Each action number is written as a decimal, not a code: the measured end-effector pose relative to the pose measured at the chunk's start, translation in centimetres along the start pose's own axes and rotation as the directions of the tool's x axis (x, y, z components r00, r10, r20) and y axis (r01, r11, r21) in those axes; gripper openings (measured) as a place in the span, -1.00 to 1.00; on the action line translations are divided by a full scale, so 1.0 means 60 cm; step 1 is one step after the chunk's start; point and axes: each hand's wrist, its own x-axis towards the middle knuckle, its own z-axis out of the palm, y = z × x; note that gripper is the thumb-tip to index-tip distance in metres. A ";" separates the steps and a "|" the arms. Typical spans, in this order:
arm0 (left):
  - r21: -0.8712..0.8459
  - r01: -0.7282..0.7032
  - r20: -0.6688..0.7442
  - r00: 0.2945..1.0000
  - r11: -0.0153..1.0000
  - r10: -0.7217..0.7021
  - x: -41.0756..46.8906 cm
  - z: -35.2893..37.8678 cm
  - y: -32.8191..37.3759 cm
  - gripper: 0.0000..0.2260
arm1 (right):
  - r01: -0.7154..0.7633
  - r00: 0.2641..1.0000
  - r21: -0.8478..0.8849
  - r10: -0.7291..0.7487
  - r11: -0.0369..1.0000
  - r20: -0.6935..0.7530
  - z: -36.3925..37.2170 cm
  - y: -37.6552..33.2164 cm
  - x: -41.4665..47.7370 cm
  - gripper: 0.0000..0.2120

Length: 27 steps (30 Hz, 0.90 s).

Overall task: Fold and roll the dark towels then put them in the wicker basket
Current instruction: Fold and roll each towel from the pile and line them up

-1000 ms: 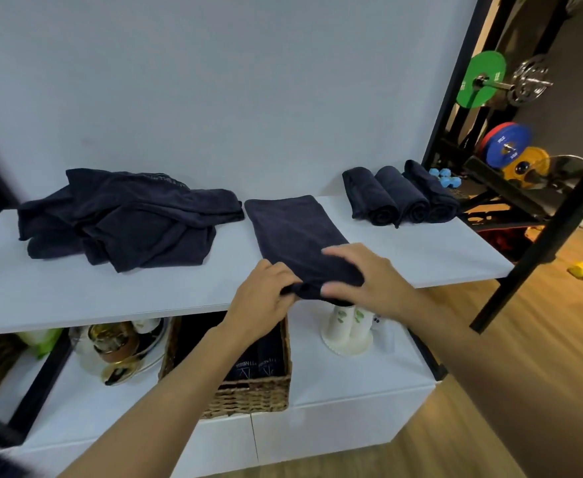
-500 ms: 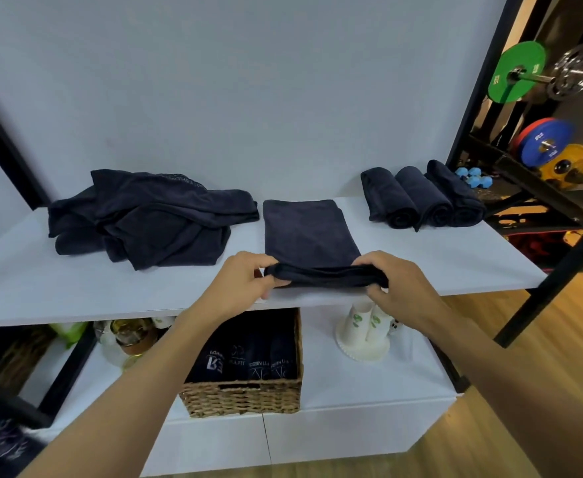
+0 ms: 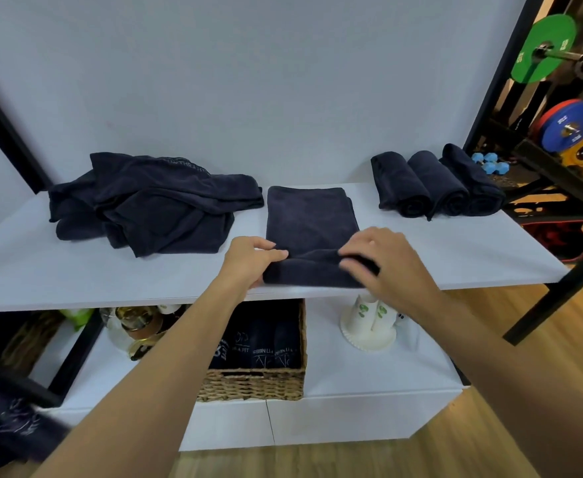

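Note:
A folded dark towel [image 3: 310, 219] lies as a long strip on the white shelf [image 3: 76, 270], its near end turned into a small roll [image 3: 312, 272]. My left hand [image 3: 252, 258] grips the roll's left end. My right hand [image 3: 383, 260] presses its fingers on the right end. A heap of unfolded dark towels [image 3: 148, 205] sits at the left. Three rolled dark towels [image 3: 435, 184] lie at the right. The wicker basket [image 3: 259, 381] stands on the lower shelf with several rolled towels upright in it.
White paper cups [image 3: 369, 322] stand on the lower shelf right of the basket, glass jars [image 3: 135, 322] to its left. A black rack with coloured weight plates [image 3: 542, 50] and blue dumbbells [image 3: 490, 163] stands at the right. Black frame posts [image 3: 559, 284] flank the shelf.
The roll at the towel's near end has grown thicker and moved a little away from the shelf's front edge. Both hands moved forward with it.

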 end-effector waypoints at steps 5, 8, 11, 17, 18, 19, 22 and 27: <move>0.150 0.015 0.003 1.000 0.989 -0.015 0.010 -0.005 -0.004 -0.72 | 0.135 0.936 -0.204 -0.057 0.970 0.348 0.031 0.018 -0.009 -0.61; 0.451 -0.283 -0.045 0.940 0.846 0.339 0.012 -0.002 -0.022 -0.77 | 0.063 0.935 -0.096 -0.026 0.993 0.353 0.028 0.027 0.000 -0.70; 0.616 -0.685 0.207 0.617 0.388 0.760 0.001 -0.011 -0.037 -0.82 | -0.058 0.911 0.008 0.049 0.998 0.410 0.027 0.035 0.017 -0.74; 0.649 -0.665 0.392 0.709 0.370 0.587 0.014 -0.025 -0.029 -0.76 | -0.363 0.797 0.248 0.162 0.898 0.581 0.014 0.052 0.064 -0.85; 0.609 -0.631 0.372 0.762 0.480 0.530 0.020 -0.025 -0.019 -0.81 | -0.417 0.787 0.297 0.178 0.859 0.590 0.013 0.057 0.070 -0.87; 0.584 -0.591 0.365 0.803 0.557 0.471 0.029 -0.026 -0.010 -0.85 | -0.458 0.784 0.330 0.200 0.825 0.588 0.014 0.061 0.074 -0.87; 0.557 -0.497 0.390 0.864 0.666 0.319 0.061 -0.029 0.012 -0.86 | -0.355 0.867 0.253 0.216 0.900 0.450 0.024 0.069 0.078 -0.89; 0.467 -0.358 0.368 0.910 0.809 0.191 0.100 -0.021 0.027 -0.87 | 0.132 0.975 -0.122 -0.106 0.984 0.195 0.034 0.080 0.062 -0.80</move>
